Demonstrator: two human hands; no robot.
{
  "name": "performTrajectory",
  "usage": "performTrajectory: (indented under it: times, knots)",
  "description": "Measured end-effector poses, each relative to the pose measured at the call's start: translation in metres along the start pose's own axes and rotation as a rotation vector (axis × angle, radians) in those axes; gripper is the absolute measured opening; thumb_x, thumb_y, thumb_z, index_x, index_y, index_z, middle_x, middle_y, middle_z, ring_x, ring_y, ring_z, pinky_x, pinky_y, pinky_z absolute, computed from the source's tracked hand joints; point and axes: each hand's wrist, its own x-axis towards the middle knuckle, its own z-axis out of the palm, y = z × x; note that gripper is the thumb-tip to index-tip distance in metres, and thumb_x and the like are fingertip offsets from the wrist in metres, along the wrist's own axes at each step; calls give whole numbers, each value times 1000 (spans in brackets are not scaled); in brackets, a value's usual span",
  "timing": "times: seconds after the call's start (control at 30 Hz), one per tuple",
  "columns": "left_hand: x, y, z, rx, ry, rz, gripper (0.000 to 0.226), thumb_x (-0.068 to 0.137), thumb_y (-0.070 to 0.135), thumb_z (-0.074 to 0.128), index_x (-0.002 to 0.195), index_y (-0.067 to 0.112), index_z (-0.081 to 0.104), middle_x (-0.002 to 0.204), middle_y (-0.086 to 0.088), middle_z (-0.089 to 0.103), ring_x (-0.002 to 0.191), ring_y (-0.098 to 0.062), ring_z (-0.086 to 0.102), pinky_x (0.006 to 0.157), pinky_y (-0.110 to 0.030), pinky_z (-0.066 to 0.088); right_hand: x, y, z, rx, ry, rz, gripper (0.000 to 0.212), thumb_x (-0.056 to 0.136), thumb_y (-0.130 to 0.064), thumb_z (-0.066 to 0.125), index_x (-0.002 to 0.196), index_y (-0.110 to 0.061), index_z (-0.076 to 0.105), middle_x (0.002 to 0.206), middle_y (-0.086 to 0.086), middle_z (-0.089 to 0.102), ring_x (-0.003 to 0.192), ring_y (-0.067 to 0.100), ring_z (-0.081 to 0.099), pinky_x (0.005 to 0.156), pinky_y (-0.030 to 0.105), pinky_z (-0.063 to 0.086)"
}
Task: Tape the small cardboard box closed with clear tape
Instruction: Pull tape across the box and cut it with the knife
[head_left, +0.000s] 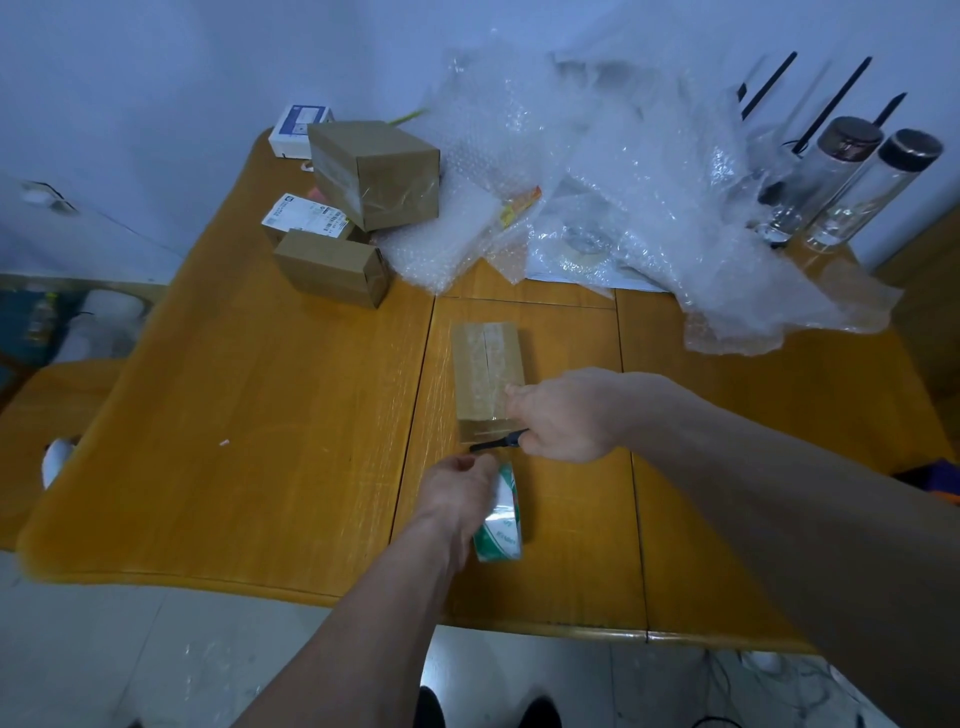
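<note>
- Right now the box lies flat at the centre of the frame on the table, tape along its top seam.
- The left hand grips the tape roll just below the box.
- The right hand is closed on a black cutter at the box's near end.

Matt cardboard box (glossy tape) on varnished wooden table.
</note>
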Motion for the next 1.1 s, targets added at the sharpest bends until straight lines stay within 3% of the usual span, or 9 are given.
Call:
performTrajectory:
  times: [0.27,0.37,0.43,0.5,0.6,0.77,0.9,1.0,1.1]
  knots:
    - [0,-6,6,37,46,-15,14,98,31,61,107,20,64,102,-12,72,91,-31,72,85,-48,61,0,3,0,-47,-9,4,65,97,-43,34,156,-16,27,146,12,58,104,30,70,85,45,59]
    - [-4,-16,9,45,55,-35,22,99,32,59,117,20,66,103,-13,72,90,-31,71,69,-41,58,-2,0,-1,-98,-27,-22,57,103,-37,35,154,-13,31,164,10,34,118,34,65,90,44,56]
    - [-3,-19,11,28,52,-38,24,99,33,59,119,21,66,102,-14,73,89,-32,73,74,-45,61,-6,-2,-1,-133,-14,-31,53,106,-35,35,154,-14,32,171,5,11,126,37,59,86,39,53]
    - [-4,-21,11,17,55,-32,24,99,34,60,118,21,67,101,-14,75,90,-34,74,82,-49,62,-10,-6,-2,-155,-5,-25,52,106,-35,34,155,-15,31,172,4,3,129,38,57,84,39,52]
    - [-4,-24,11,-13,55,-20,19,99,36,60,109,22,68,101,-13,76,90,-32,75,82,-46,62,-13,-10,0,-194,6,-20,53,107,-37,34,155,-15,31,172,6,2,123,40,60,73,36,48]
    - [-3,-26,11,-37,63,-22,17,101,35,58,106,22,68,101,-11,75,92,-31,73,88,-48,61,-14,-10,2,-222,33,-42,48,106,-38,36,147,-13,41,171,10,12,89,32,66,47,28,32]
    - [-3,-25,10,-66,50,-37,14,99,33,60,102,22,68,100,-15,75,91,-34,74,88,-51,61,-15,-10,2,-221,39,-41,46,106,-37,36,144,-12,44,170,11,14,85,30,67,45,28,31]
    - [-2,-24,9,-81,37,-44,15,99,32,61,104,20,68,100,-17,75,88,-35,74,83,-49,61,-14,-8,4,-216,65,-43,45,105,-37,39,141,-11,45,170,10,14,71,24,60,45,28,33]
    - [0,-24,9,-84,37,-38,17,99,29,61,107,16,69,99,-19,76,80,-33,73,71,-41,60,-14,-9,5,-251,71,-34,44,104,-37,39,139,-11,47,170,12,12,84,32,67,44,28,30]
